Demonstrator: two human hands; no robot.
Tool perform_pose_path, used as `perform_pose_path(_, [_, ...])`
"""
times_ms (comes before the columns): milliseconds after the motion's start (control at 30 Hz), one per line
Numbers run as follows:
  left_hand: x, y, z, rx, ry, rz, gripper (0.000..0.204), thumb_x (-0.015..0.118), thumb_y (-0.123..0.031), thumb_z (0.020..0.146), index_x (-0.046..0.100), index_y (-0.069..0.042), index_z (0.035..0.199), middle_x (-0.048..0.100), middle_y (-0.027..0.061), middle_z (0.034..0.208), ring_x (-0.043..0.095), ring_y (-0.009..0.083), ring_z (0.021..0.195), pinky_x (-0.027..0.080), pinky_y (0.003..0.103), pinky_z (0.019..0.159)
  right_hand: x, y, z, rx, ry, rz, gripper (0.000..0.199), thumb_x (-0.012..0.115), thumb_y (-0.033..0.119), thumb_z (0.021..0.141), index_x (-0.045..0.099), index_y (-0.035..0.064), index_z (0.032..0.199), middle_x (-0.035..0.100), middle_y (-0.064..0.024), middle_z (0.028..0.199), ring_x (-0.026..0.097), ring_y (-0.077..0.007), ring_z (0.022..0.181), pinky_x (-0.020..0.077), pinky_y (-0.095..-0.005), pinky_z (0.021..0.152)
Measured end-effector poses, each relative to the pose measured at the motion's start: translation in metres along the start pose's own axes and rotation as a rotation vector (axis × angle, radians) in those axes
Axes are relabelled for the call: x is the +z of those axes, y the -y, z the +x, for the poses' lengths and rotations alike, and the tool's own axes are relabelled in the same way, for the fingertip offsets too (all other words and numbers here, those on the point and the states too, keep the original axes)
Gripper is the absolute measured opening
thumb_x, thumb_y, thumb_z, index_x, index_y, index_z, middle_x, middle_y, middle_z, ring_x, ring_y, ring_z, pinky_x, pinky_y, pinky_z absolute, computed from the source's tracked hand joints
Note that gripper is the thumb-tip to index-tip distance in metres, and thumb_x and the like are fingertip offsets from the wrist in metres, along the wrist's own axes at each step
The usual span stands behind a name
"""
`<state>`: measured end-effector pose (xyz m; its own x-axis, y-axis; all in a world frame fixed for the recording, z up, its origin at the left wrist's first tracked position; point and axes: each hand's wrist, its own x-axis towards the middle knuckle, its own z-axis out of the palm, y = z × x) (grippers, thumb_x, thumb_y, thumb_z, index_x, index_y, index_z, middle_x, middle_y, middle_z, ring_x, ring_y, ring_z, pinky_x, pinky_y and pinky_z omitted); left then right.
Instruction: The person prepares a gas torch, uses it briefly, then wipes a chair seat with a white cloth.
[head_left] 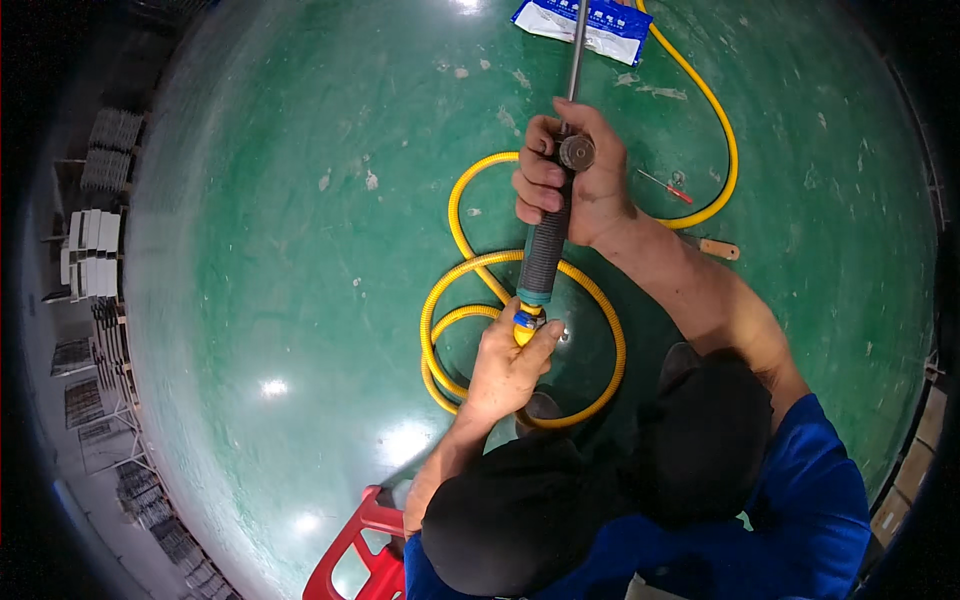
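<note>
My right hand [600, 180] is closed round the dark ribbed grip of a gas torch [545, 250]. The torch's round valve knob [577, 152] sits by my fingers, and its long metal tube [577, 65] points away from me. Below the grip, my left hand [508, 365] pinches the end of a yellow ribbed hose [523, 335]. A blue clamp [527, 320] circles the hose there, just under the grip's lower end. Part of the hose end is hidden by my thumb and fingers. The rest of the hose lies in loops on the floor beneath my hands.
On the green floor [330, 260] lie a red-handled screwdriver [680, 193] and a wooden-handled tool [718, 249], right of my right hand. A blue and white packet [615, 38] lies at the far end. A red plastic stool [365, 525] stands lower left. Racks with stacked white parts [95, 250] line the left.
</note>
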<state>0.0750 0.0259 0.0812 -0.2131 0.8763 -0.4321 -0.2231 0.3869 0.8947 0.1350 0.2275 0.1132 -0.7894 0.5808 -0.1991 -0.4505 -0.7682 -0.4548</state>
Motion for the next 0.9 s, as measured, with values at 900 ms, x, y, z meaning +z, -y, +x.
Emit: perform_pose_path(900, [-0.040,0.016,-0.006,-0.091,-0.234,-0.368,0.042,0.044,-0.047,0.098,0.047,-0.007,0.111,0.043,0.0014,0.069,0.037,0.0076,0.044,0.030,0.022,0.032,-0.072,-0.037,0.027,0.047,0.104,-1.175,0.058,0.047,0.052,0.094,0.055,0.0015,0.120,0.064,-0.0176,0.103,0.064,-0.0296,0.090,0.0539,-0.0409,0.076])
